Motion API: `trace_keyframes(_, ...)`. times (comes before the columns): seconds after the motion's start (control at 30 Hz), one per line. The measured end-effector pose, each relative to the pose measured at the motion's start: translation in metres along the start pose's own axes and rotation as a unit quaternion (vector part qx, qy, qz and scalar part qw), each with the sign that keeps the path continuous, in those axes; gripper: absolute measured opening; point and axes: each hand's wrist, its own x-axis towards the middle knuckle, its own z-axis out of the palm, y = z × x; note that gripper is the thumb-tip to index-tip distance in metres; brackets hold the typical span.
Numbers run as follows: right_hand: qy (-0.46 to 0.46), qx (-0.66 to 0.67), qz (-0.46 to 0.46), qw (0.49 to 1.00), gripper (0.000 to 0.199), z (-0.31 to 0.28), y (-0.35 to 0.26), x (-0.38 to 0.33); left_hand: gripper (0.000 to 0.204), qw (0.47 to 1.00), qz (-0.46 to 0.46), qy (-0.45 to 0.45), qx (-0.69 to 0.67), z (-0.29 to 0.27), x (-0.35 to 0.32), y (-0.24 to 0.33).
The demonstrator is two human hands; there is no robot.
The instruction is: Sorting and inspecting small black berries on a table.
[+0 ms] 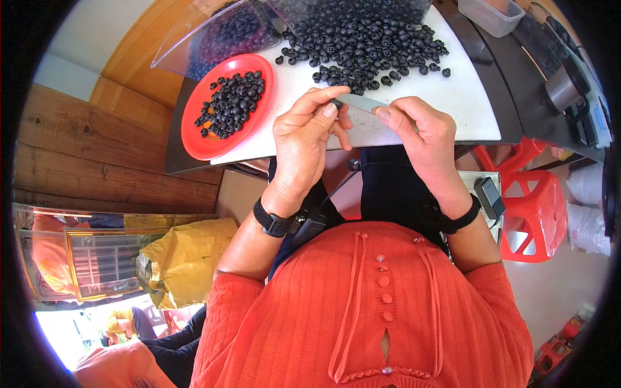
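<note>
My left hand (314,123) pinches a small dark round piece (336,103), which looks like a blueberry, between thumb and forefinger. My right hand (420,132) is closed on a small knife with a flat grey blade (363,103); its handle is hidden in the fingers. The blade's tip meets the left fingertips beside the piece. Both hands are raised over the near edge of a white board (469,97). Beyond them lies a large pile of blueberries (369,42). At the left, a red plate (266,97) holds a smaller heap of the same berries.
A clear plastic box (174,48) stands behind the plate, with dark berries inside. At the far right of the dark table are a clear container (495,19) and a grey cup (566,84). A red stool (543,207) stands on the right, a yellow bag (194,258) at the left.
</note>
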Motion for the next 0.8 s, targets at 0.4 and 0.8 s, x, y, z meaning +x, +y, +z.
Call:
trace_keyframes(0.4, -0.015, -0.022, -0.010, 1.000, 0.023, 0.001, -0.002, 0.001, 0.027, 1.000, -0.001, 0.015, -0.004, -0.002, 0.000, 0.001)
trace_keyframes(0.8, -0.018, 0.143, 0.071, 0.987, 0.018, -0.016, 0.000, -0.002, 0.020, 0.919, 0.111, 0.199, 0.321, -0.058, 0.018, 0.085)
